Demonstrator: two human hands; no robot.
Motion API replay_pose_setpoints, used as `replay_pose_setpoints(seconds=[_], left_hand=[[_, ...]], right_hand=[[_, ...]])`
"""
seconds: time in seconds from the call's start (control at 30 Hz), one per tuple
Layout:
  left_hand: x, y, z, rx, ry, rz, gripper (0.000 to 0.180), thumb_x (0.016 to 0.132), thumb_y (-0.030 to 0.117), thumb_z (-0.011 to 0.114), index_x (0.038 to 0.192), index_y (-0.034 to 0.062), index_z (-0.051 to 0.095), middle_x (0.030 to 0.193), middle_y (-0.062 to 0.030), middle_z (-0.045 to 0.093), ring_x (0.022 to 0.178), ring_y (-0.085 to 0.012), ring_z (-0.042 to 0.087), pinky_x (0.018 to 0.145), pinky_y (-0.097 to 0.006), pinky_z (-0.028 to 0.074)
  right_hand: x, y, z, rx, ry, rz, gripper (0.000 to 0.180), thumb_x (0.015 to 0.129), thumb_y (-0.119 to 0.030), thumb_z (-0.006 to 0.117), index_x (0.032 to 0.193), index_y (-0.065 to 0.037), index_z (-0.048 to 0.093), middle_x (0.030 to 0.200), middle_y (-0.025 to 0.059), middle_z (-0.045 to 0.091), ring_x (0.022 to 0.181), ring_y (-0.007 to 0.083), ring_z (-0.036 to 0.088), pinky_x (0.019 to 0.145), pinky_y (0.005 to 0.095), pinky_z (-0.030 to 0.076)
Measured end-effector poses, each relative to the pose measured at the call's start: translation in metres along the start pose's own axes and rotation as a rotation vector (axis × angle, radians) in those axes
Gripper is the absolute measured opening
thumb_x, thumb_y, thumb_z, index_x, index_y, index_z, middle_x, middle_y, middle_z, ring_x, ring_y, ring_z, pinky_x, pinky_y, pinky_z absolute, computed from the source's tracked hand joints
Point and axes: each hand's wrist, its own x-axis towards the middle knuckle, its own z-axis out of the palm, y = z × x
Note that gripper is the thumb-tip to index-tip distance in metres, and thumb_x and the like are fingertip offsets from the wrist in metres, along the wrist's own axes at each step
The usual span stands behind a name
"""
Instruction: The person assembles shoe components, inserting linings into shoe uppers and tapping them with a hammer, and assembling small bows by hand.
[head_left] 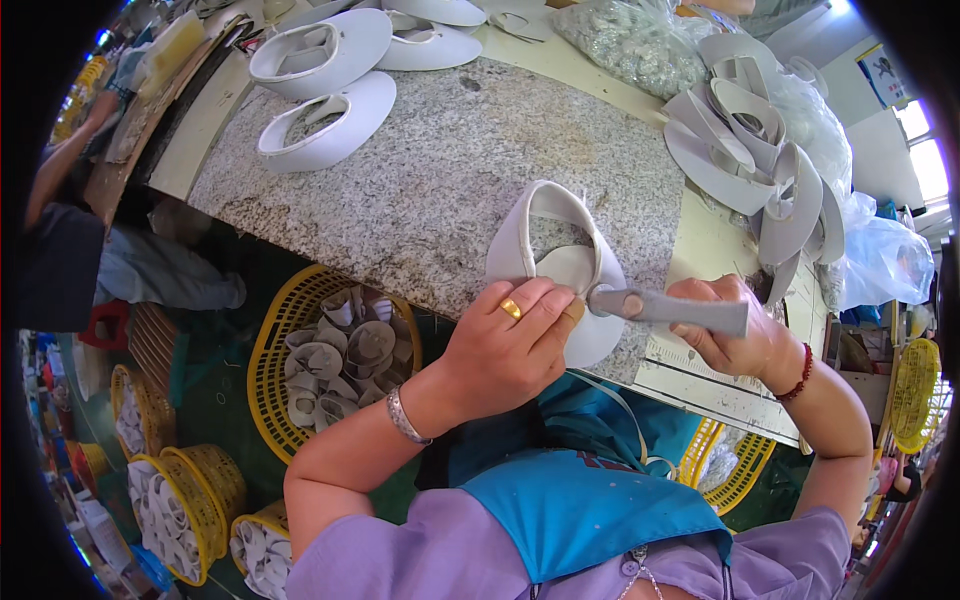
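In the head view, the left hand (515, 335) comes in from the lower left, elbow out to the side and back of the hand up, its fingers bent and close together over the left near rim of a white shoe upper (568, 268), gripping it against a speckled stone slab (430, 175); the thumb is hidden. A gold ring (511, 308) sits on one finger and a silver bangle (408, 417) on that wrist. The right hand (730, 325) reaches in from the lower right, forearm steep and wrist turned inward above a red bracelet (800, 372), its fingers closed around a grey hammer (680, 308). The hammer's visible bar lies nearly level, its rounded end pointing left over the upper and just beside the left fingertips; whether it touches the upper is hard to tell from this angle. The upper lies near the slab's front edge, its long axis running from far left to near right, the looped collar away from the person and the broad rounded end toward the blue apron (590, 510). More white uppers (335, 125) lie at the slab's far left, others are heaped to the right beside clear plastic bags (640, 45), and a yellow basket (262, 360) below holds further pieces.
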Motion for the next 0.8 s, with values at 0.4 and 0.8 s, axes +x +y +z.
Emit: replay_pose_setpoints(seconds=[0.4,0.8], left_hand=[[-0.001,-0.004,0.004,-0.034,0.054,0.005,0.032,0.065,0.007,0.063,0.096,0.0022,0.069,0.104,-0.0053,0.062,0.093,-0.0191,0.062,0.074,-0.033,0.042],[-0.002,-0.005,0.005,-0.052,0.082,0.006,0.036,0.064,0.011,0.062,0.098,0.0004,0.067,0.103,-0.0074,0.062,0.093,-0.0226,0.061,0.074,-0.035,0.042]], right_hand=[[0.002,0.011,0.007,-0.084,0.038,-0.082,0.025,0.079,-0.021,0.067,0.093,-0.002,0.058,0.072,0.0124,0.06,0.056,0.0329,0.058,0.05,0.0412,0.046],[0.026,-0.025,-0.031,-0.647,-0.081,-0.359,0.021,0.071,-0.021,0.065,0.075,-0.008,0.05,0.059,0.0041,0.042,0.046,0.019,0.051,0.042,0.0345,0.041]])
